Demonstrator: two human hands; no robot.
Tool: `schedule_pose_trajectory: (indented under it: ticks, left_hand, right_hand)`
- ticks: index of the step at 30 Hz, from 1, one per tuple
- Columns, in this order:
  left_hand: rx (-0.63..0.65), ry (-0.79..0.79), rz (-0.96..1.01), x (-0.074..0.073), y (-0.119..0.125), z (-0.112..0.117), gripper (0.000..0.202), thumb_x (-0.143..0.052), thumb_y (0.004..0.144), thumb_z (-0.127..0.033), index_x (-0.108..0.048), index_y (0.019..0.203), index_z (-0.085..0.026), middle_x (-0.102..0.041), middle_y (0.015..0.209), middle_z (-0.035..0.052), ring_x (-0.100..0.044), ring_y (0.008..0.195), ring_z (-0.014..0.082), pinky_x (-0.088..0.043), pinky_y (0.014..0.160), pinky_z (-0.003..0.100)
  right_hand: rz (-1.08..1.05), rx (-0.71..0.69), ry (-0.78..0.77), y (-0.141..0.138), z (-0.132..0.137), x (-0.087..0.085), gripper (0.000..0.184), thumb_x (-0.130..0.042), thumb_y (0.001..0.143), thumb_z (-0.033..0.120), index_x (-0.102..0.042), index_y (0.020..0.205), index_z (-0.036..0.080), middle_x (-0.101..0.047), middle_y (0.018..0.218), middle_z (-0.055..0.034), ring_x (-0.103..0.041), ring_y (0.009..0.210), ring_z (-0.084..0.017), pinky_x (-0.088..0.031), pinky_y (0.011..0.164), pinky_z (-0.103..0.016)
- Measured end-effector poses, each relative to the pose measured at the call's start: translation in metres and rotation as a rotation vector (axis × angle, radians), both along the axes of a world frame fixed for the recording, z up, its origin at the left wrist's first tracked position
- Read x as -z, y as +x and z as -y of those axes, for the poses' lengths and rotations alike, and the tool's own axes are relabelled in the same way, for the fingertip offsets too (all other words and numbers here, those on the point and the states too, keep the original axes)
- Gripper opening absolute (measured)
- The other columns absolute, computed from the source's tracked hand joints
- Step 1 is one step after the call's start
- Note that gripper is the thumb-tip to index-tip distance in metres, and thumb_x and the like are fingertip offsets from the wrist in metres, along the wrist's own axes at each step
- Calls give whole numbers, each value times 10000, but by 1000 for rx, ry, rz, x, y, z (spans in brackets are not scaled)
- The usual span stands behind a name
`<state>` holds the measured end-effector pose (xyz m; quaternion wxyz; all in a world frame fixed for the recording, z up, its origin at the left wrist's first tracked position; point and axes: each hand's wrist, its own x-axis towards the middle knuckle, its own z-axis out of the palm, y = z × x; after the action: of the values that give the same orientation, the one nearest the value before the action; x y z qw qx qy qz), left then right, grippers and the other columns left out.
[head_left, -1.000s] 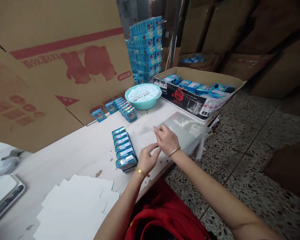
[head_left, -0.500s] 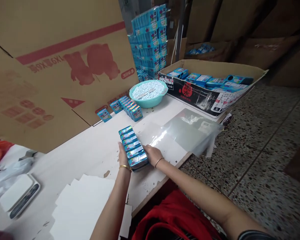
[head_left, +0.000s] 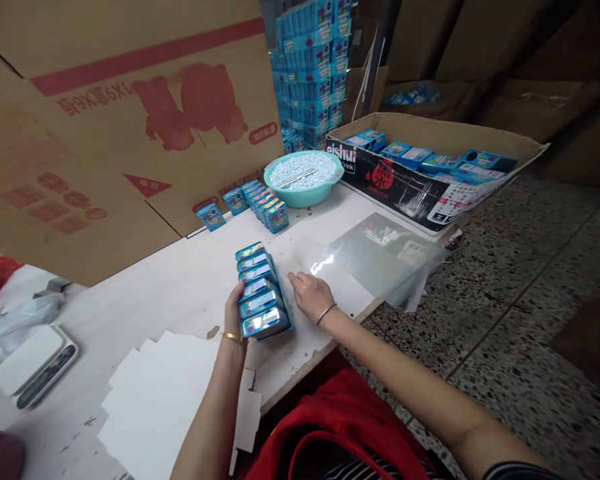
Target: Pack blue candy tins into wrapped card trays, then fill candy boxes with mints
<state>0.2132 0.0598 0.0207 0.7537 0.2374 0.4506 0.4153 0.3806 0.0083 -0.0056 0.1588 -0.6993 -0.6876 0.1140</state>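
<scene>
A row of several small blue boxes point(head_left: 258, 293) with shiny tops sits in front of me, packed side by side. My left hand point(head_left: 234, 310) grips the row along its left side, thumb near the tops; its other fingers are mostly hidden. Just right of the row, apart from it, is my right hand point(head_left: 310, 295), loosely curled with nothing visible in it. Clear plastic bags point(head_left: 380, 257) lie beyond that hand. Farther back on the table stands another row of blue boxes point(head_left: 265, 205), with a single blue box point(head_left: 211, 217) to its left.
A turquoise basin point(head_left: 305, 195) of pale pellets, with metal tweezers-like sticks on top, stands behind. An open carton point(head_left: 405, 193) holds blue boxes. A large cardboard box point(head_left: 130, 200) walls the left. White card sheets point(head_left: 155, 400) and a scale point(head_left: 37, 365) lie nearer.
My right hand has let go of the row's right side and moved slightly away. My left hand keeps hold, and the row is turned a little. The head view has shifted slightly.
</scene>
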Motion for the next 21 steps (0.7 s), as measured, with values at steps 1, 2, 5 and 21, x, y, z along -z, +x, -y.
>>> schedule_pose_trajectory:
  ticks: [1, 2, 5, 21]
  left_hand:
    - [-26, -4, -4, -4, -11, 8, 342, -654, 748, -364, -620, 1004, -139, -720, 725, 29, -682, 608, 180, -579, 616, 304]
    - [-50, -10, -14, -9, -25, 18, 351, -651, 746, -384, -618, 1005, -150, -719, 723, 24, -680, 602, 179, -579, 605, 304]
    - [-106, -48, -75, -22, -70, 50, 409, -641, 732, -468, -615, 1014, -173, -723, 743, 32, -692, 648, 211, -587, 638, 351]
    - [221, 17, -186, -12, -72, 121, 640, -734, 659, -383, -566, 1244, -185, -689, 1100, 90, -663, 956, 283, -536, 764, 339]
  right_hand:
    - [35, -21, 21, -3, 1, -4, 401, -344, 924, 144, -503, 1292, 145, -609, 1062, -143, -553, 943, -256, -404, 751, -347]
    - [64, -58, 36, -7, 2, -5, 397, -350, 920, 142, -514, 1281, 149, -605, 1052, -145, -540, 954, -263, -402, 760, -358]
    - [82, -218, 5, -26, 12, 7, 334, -391, 912, 145, -587, 1176, 197, -598, 1020, -125, -510, 969, -258, -399, 777, -361]
    - [-705, -133, 236, -21, 39, 60, 156, -474, 854, 160, -550, 722, 191, -614, 832, -57, -569, 828, -168, -461, 796, -310]
